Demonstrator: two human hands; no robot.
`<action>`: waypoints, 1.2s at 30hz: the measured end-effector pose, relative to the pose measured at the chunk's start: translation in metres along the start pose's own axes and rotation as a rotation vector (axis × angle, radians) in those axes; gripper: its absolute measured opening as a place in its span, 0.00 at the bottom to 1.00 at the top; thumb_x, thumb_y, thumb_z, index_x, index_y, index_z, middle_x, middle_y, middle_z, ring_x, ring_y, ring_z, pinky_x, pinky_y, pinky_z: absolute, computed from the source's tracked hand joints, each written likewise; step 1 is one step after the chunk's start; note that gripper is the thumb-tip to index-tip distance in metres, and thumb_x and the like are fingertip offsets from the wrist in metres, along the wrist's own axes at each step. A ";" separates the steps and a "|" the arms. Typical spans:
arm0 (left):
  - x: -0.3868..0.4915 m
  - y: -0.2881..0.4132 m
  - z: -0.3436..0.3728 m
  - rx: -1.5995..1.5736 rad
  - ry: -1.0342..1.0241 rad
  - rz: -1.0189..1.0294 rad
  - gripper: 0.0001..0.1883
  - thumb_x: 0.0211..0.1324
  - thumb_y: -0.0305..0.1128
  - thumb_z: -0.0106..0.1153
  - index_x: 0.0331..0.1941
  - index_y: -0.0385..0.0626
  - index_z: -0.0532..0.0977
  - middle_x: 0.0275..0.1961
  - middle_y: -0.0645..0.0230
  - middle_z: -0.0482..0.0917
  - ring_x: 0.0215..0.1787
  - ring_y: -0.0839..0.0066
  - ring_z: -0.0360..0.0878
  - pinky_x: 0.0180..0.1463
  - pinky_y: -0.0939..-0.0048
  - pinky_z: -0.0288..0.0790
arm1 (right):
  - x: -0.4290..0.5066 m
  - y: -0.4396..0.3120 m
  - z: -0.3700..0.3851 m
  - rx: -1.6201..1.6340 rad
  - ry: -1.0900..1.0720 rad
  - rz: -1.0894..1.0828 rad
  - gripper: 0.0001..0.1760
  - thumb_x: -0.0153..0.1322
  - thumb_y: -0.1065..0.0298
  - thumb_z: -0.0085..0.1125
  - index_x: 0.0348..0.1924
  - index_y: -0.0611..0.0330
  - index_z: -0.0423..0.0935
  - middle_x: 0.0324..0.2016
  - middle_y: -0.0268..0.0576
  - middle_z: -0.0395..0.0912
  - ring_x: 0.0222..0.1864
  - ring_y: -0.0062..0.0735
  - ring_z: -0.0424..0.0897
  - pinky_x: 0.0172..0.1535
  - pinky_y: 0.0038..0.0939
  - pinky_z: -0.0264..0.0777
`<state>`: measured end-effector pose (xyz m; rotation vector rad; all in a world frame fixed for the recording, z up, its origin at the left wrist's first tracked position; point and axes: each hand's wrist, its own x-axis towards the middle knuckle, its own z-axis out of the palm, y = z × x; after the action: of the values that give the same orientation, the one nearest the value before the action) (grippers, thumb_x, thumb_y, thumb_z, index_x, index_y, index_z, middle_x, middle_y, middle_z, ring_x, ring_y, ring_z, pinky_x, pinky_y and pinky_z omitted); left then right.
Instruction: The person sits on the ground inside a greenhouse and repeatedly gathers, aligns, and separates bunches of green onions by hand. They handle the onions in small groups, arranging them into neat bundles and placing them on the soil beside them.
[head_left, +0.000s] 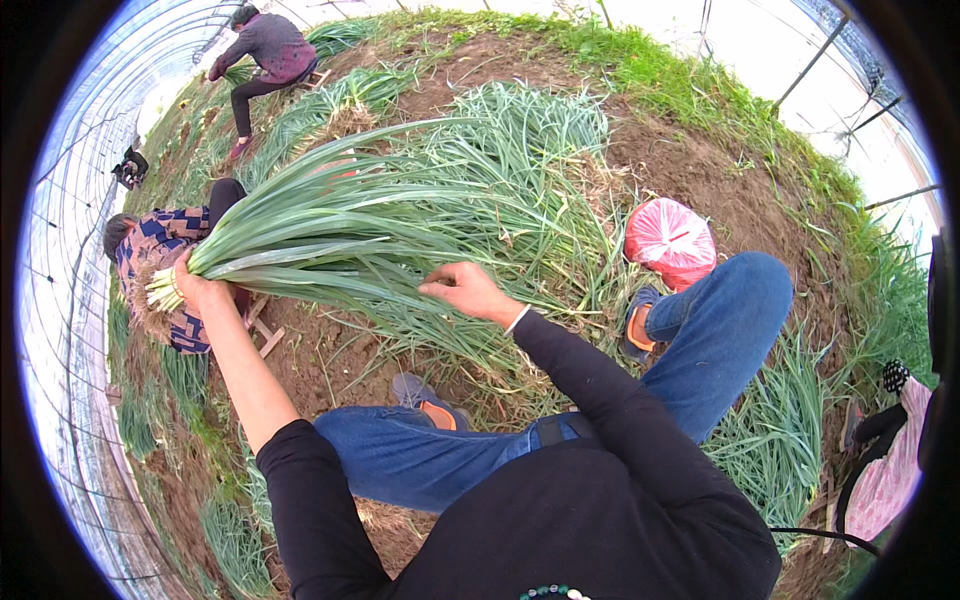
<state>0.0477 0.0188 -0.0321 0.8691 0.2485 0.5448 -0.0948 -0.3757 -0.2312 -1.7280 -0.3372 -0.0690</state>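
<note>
My left hand (196, 289) is closed around the pale stem end of a bunch of long green leafy stalks (300, 217), perhaps leeks or garlic greens. An orange band circles the stems beside the hand, and brown roots (152, 296) hang past it. The leaves fan out to the right. My right hand (469, 291) is bent near the lower edge of the leaves, thumb and forefinger curled close; whether it pinches a leaf cannot be told. Beneath lies a large heap of similar stalks (517, 142) on the soil.
A red plastic bundle (670, 240) sits by my shoe. One co-worker (161, 240) in a patterned top is close behind the bunch; another (274, 49) sits farther off, upper left. Part of a person in pink (885, 465) shows at right. More stalks (780, 442) lie beside my leg.
</note>
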 end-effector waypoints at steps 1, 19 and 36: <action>-0.002 -0.001 0.000 0.009 -0.025 -0.017 0.11 0.45 0.35 0.55 0.33 0.42 0.75 0.37 0.61 0.80 0.40 0.60 0.77 0.51 0.59 0.70 | 0.001 -0.001 0.005 0.086 -0.030 0.018 0.15 0.68 0.59 0.59 0.32 0.66 0.79 0.19 0.34 0.75 0.22 0.19 0.68 0.28 0.25 0.64; -0.021 -0.005 0.015 -0.002 0.029 -0.030 0.10 0.44 0.36 0.54 0.30 0.44 0.74 0.36 0.61 0.79 0.38 0.59 0.76 0.51 0.58 0.69 | -0.014 0.014 0.000 1.114 0.144 0.400 0.09 0.66 0.67 0.61 0.36 0.65 0.79 0.25 0.32 0.77 0.25 0.13 0.69 0.27 0.21 0.62; -0.006 -0.005 0.008 0.011 -0.038 -0.014 0.11 0.44 0.35 0.55 0.31 0.42 0.74 0.37 0.60 0.80 0.38 0.60 0.77 0.51 0.60 0.70 | -0.005 0.013 0.008 0.202 0.212 0.273 0.09 0.66 0.69 0.58 0.32 0.67 0.77 0.18 0.38 0.72 0.20 0.21 0.66 0.25 0.28 0.62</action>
<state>0.0481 0.0077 -0.0312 0.8871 0.2228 0.5131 -0.0975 -0.3707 -0.2461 -1.5356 0.0482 -0.0180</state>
